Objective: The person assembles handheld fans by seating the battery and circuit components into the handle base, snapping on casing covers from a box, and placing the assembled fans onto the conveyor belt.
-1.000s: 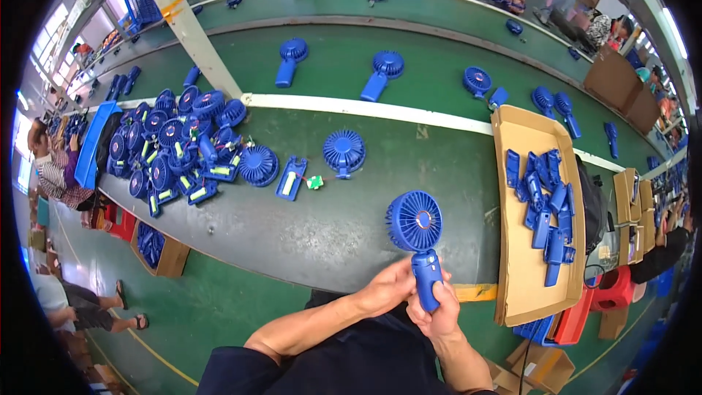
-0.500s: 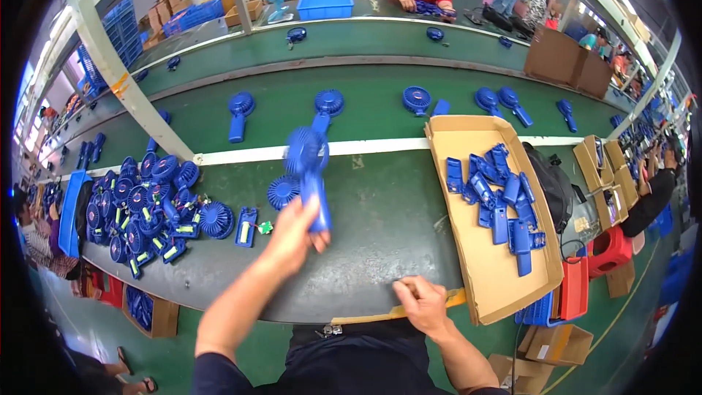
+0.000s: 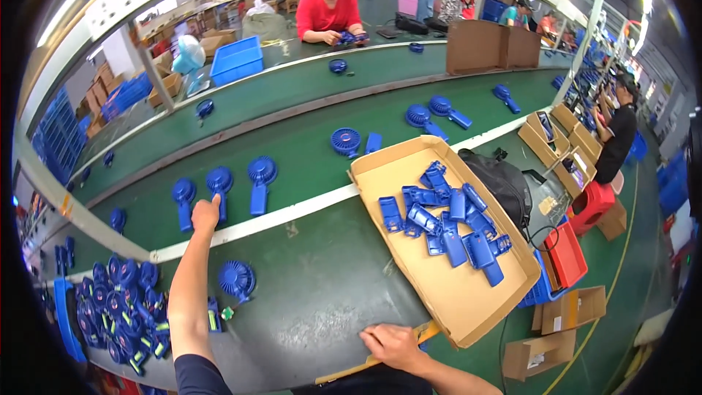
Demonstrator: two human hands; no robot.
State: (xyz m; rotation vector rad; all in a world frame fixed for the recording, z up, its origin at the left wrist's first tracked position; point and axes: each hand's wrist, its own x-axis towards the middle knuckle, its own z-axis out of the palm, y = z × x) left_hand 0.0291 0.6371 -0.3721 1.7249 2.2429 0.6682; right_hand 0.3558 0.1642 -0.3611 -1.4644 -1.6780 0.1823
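My left hand (image 3: 206,213) is stretched out over the green conveyor belt, fingers closed at the handle of a blue handheld fan (image 3: 219,181). Similar fans lie on either side of it: one to the left (image 3: 183,194), one to the right (image 3: 261,173). On the near table edge rests my right hand (image 3: 395,345), its fingers curled with nothing visible in them. A round fan head (image 3: 237,279) lies on the dark table right of my left forearm. Beside it, an opened handle shell (image 3: 213,316) with a small green board is partly hidden by that forearm.
A pile of unfinished blue fans (image 3: 117,307) covers the table's left end. A shallow cardboard tray (image 3: 409,278) with blue shells overhangs the right side, near a black bag (image 3: 497,186). Across the belts a person in red (image 3: 327,14) handles blue parts. A metal post (image 3: 51,190) stands at left.
My left hand has carried the fan forward from above the table onto the belt, between two others. My view has turned right, and my right hand still rests at the edge.
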